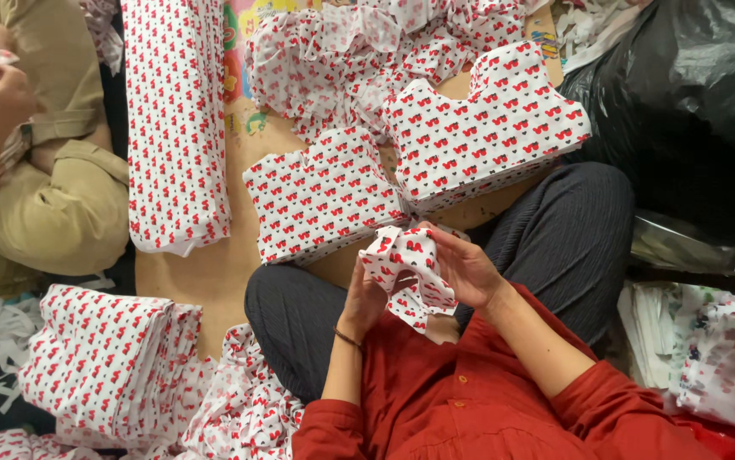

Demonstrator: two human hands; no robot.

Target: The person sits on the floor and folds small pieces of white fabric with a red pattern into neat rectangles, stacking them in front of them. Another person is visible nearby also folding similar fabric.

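Near the centre of the frame, slightly low, a small fabric piece in white with red hearts is pinched between both hands. The left hand grips its lower left edge; the right hand closes on its right side. Two cut fabric stacks lie just above.

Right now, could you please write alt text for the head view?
Both hands, left hand and right hand, hold a small white fabric piece with red hearts over a lap. Ahead lie two stacked bundles of matching cut fabric; another person's khaki sleeve is at left.
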